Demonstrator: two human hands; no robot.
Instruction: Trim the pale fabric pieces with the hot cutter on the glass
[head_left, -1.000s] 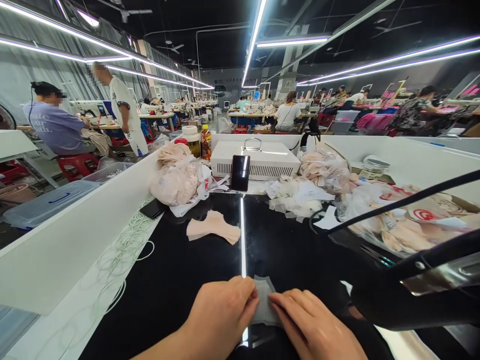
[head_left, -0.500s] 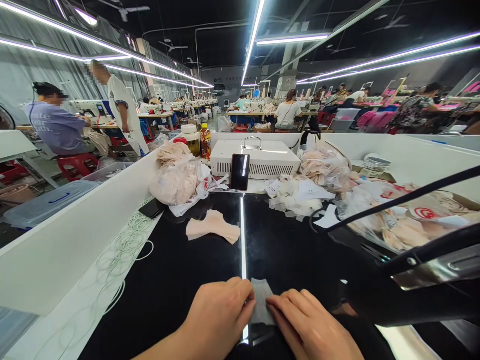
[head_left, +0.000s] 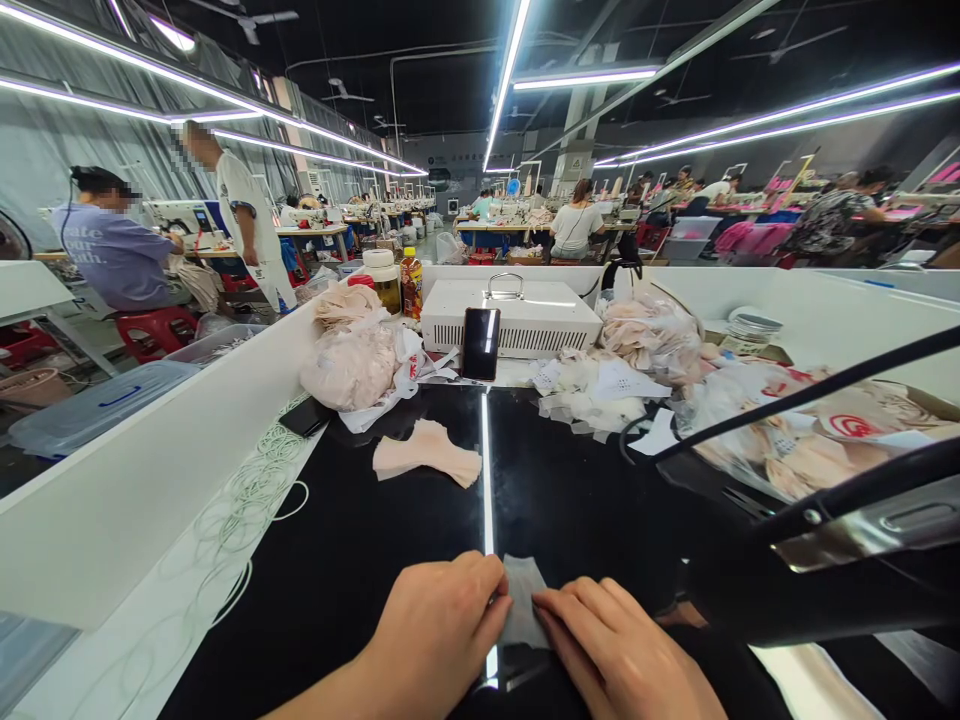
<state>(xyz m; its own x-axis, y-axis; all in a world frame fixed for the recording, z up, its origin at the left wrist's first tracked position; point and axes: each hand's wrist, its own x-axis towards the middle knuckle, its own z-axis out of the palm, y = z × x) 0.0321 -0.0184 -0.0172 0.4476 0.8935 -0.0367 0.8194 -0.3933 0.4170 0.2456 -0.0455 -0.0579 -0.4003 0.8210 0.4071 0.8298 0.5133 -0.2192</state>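
Note:
On the glossy black tabletop [head_left: 390,545], close to me, lies a small sheer whitish piece of fabric [head_left: 523,600]. My left hand [head_left: 439,625] has its fingers closed at the left edge of this piece. At its right edge, the fingertips of my right hand [head_left: 619,640] are pressed together on the fabric. Further back rests a peach-coloured fabric piece [head_left: 426,455] with curved-in sides, touched by neither hand. Parts of the sheer fabric's edges are hidden beneath my fingers.
A dark machine arm [head_left: 840,560] reaches in from the right. White cord [head_left: 240,490] is coiled along the left. A phone [head_left: 481,343] leans against a white box [head_left: 525,310] at the back. Bagged fabric [head_left: 352,365] and white scraps [head_left: 596,390] lie near it. People work beyond.
The machine arm on the right has shifted slightly. Both hands and the sheer fabric stay almost where they were.

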